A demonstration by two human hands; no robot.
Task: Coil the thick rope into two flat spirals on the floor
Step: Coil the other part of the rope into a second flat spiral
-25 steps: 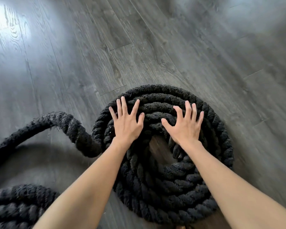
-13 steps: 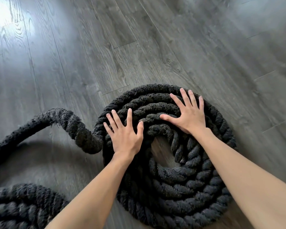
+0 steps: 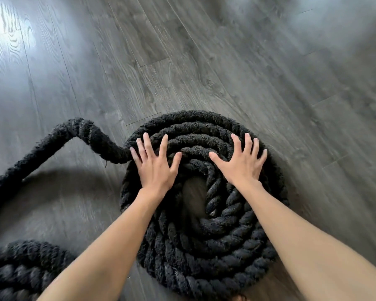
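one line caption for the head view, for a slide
Both hands, left and right, pressed flat with fingers spread on a coiled black rope on grey wood floor.

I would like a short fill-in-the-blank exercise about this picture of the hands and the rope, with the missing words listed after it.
1. Both hands, the left hand and the right hand, lie flat with fingers ____.
2. The rope under them is wound into a flat ____.
3. The rope's colour is ____.
4. The floor is made of grey ____.

Missing words: spread; spiral; black; planks
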